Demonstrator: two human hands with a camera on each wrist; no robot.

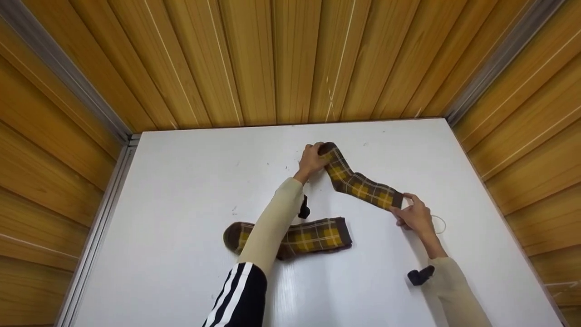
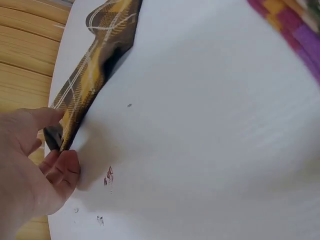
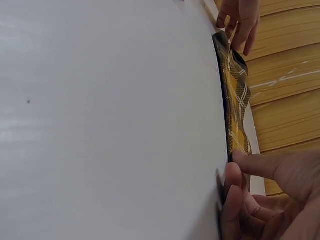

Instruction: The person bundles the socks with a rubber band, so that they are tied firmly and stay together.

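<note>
A brown and yellow plaid sock [image 1: 363, 187] stretches between the two hands above the white table. At its toe end, the left hand [image 1: 312, 159] pinches it between thumb and fingers; the left wrist view shows this sock [image 2: 80, 85] hanging in a fold from that grip. My right hand [image 1: 414, 215] pinches the dark cuff, with the thumb [image 3: 255, 164] on the plaid side. Nearer the body lies another plaid sock [image 1: 313, 236], its middle hidden under the left forearm. Its cuff faces right and its toe left.
Multicoloured fabric [image 2: 295, 32] in purple, red and yellow shows at the left wrist view's corner. Wood-patterned walls [image 1: 290, 63] border the white table [image 1: 181, 181] at the back and sides. Small dark marks dot the tabletop. A thin pale loop [image 1: 439, 224] shows beside the right wrist.
</note>
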